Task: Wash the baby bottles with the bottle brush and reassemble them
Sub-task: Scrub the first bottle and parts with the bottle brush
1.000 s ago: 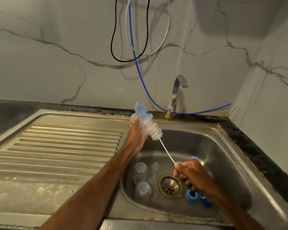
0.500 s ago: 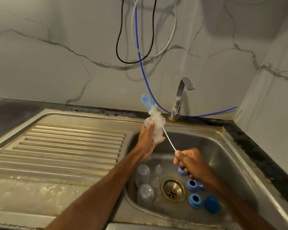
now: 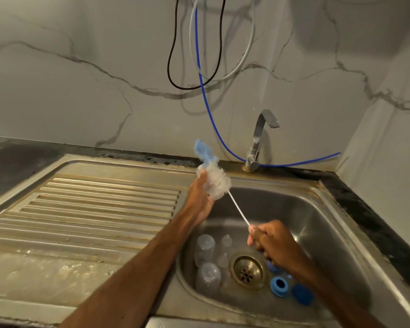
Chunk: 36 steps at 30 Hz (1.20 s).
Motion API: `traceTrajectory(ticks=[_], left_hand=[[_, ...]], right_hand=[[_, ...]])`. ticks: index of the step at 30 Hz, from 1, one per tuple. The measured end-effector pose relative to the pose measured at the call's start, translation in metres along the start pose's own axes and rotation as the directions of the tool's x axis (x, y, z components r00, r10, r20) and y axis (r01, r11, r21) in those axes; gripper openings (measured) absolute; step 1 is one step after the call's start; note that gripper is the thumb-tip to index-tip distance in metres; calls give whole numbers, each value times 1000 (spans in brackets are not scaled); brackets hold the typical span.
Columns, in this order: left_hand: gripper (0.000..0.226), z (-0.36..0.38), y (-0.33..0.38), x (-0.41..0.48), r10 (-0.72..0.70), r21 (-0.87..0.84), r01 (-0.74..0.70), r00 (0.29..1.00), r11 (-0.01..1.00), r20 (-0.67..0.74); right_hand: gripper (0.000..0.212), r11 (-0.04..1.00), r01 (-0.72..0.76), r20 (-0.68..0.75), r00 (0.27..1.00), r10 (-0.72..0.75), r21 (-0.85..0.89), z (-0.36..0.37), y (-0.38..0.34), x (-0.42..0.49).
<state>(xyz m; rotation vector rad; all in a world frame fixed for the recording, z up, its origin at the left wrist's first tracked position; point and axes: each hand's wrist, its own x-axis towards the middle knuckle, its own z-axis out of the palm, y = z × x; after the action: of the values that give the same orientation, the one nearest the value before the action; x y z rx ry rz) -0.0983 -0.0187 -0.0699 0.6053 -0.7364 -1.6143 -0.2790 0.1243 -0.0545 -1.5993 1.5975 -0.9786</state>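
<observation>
While my left hand (image 3: 199, 197) curls round a small clear bottle (image 3: 205, 185) and holds it up over the far left corner of the sink (image 3: 336, 233), my right hand (image 3: 272, 242) is closed tight on the near end of the brush (image 3: 219, 183), fingers wrapped round its thin white stem. The white bristles lie against the right side of the bottle, and the blue tuft (image 3: 202, 150) sticks out past its far end. I cannot tell whether any bristles reach inside.

Over the last second the brush has rocked steeper and then leaned back to the left, while my right hand has barely shifted. I take that as scrubbing strokes, so this bottle is mid-wash, not finished.

Down in the basin, near and left of the drain (image 3: 247, 272), two more bottles (image 3: 205, 249) lie with a couple of clear teats (image 3: 226, 240) beside them. Blue rings (image 3: 279, 286) sit to the drain's right, partly under my right wrist. The tap (image 3: 258, 138) shows no water running. Rinsing and all the reassembly are, by my reckoning, yet to come.
</observation>
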Motion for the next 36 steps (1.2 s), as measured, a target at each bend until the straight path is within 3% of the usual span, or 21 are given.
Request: traceTrajectory(ticks=[4, 8, 11, 15, 21, 26, 32, 36], left_hand=[[38, 4, 1, -4, -47, -24, 46, 998, 999, -36], [39, 19, -7, -11, -110, -22, 110, 994, 994, -27], [54, 16, -3, -10, -94, -39, 94, 996, 995, -5], [49, 13, 2, -8, -59, -42, 59, 998, 997, 5], [48, 19, -4, -12, -43, 72, 41, 999, 997, 27], [53, 12, -1, -6, -12, 31, 12, 1000, 999, 18], [45, 19, -9, -14, -67, 22, 67, 998, 998, 16], [45, 7, -3, -10, -60, -37, 61, 998, 997, 31]], right_hand=[[47, 997, -79, 46, 996, 80, -16, 6, 10, -27], [45, 992, -86, 14, 996, 86, 96, -2, -17, 3], [44, 984, -136, 59, 990, 130, 119, -1, -19, -1], [45, 957, -271, 122, 958, 259, 100, 6, -4, -30], [43, 970, -180, 49, 984, 174, 165, -8, -24, -2], [45, 958, -272, 118, 958, 261, 92, 1, -11, -37], [44, 975, -178, 27, 984, 176, 136, -9, -23, -4], [45, 982, -189, 71, 980, 188, 1, -2, -18, -28]])
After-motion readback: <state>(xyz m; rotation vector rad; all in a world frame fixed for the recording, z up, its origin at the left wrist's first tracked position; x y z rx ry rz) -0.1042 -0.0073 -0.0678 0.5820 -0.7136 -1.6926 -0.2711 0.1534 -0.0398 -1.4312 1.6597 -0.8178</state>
